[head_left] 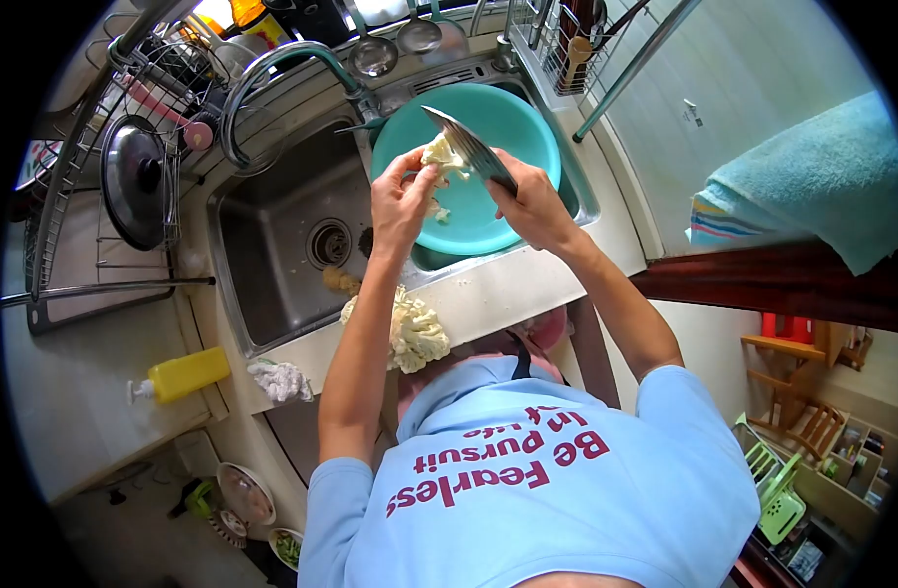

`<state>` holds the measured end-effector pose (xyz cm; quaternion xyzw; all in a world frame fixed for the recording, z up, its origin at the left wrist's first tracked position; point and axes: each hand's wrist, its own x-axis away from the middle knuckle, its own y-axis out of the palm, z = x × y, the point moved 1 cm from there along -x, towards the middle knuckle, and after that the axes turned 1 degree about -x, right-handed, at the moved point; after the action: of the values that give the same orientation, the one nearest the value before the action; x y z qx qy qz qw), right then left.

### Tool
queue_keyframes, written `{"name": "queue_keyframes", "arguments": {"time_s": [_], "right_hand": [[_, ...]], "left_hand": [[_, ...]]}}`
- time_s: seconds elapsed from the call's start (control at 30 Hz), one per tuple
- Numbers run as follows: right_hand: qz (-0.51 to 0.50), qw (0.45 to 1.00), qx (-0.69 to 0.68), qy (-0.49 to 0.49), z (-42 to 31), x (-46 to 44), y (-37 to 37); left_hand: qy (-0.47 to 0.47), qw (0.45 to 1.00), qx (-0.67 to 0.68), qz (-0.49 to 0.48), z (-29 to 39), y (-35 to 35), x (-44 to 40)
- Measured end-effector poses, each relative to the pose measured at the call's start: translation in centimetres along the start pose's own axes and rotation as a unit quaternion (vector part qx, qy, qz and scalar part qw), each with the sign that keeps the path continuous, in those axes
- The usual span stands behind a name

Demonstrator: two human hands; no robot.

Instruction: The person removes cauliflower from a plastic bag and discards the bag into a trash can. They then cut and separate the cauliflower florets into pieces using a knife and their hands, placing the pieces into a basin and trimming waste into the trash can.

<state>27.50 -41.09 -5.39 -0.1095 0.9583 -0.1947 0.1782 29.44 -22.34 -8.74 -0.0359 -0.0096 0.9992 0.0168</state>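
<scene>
Over the teal basin (512,127), my left hand (403,194) pinches a cauliflower floret (443,157) between thumb and fingers. My right hand (535,201) is wrapped round the handle of a knife (473,149), whose blade points up and to the left, close against the floret. A few small cauliflower pieces show below the floret, inside the basin. On the counter's front edge lies the larger cauliflower head (414,331), partly hidden behind my left forearm.
Left of the basin is a steel sink bowl (277,225) under a curved faucet (263,73). A yellow bottle (189,375) and a crumpled cloth (280,380) lie on the left. A wire rack with a pot lid (135,183) stands farther left. A towel (811,176) hangs at right.
</scene>
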Motion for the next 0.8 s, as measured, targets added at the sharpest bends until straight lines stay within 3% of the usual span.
{"name": "queue_keyframes", "arguments": {"time_s": [0.07, 0.17, 0.3, 0.4, 0.47, 0.63, 0.7, 0.77, 0.8], "right_hand": [[-0.036, 0.989, -0.077, 0.118, -0.1, 0.1, 0.0], [0.038, 0.991, -0.121, 0.051, 0.7, 0.6, 0.8], [0.03, 0.995, -0.087, 0.034, 1.3, 0.7, 0.8], [0.028, 0.994, -0.099, 0.047, 1.2, 0.9, 0.8], [0.009, 0.986, -0.117, 0.121, 1.3, 1.1, 1.0], [0.029, 0.983, -0.12, 0.132, 1.8, 0.8, 1.8], [0.047, 0.983, -0.113, 0.135, 2.6, 0.4, 2.5], [0.114, 0.992, 0.002, 0.045, 4.1, -0.2, 3.4], [0.111, 0.993, -0.024, 0.042, 4.6, -0.3, 3.5]], "left_hand": [[0.009, 1.0, -0.01, -0.01, -0.1, -0.1, -0.2], [-0.063, 0.996, 0.029, -0.054, -0.8, -0.3, -0.4], [-0.103, 0.985, 0.094, -0.098, -1.3, -0.1, -0.2], [-0.106, 0.983, 0.089, -0.121, -1.4, 0.1, -0.3], [-0.108, 0.982, 0.079, -0.132, -1.6, 0.1, -0.3], [-0.139, 0.975, 0.098, -0.14, -3.0, 0.0, -0.5], [-0.121, 0.972, 0.059, -0.195, -2.6, 0.7, 0.0], [-0.112, 0.975, 0.089, -0.173, -2.7, 1.4, 0.4], [-0.116, 0.979, 0.09, -0.144, -2.8, 1.2, 0.2]]}}
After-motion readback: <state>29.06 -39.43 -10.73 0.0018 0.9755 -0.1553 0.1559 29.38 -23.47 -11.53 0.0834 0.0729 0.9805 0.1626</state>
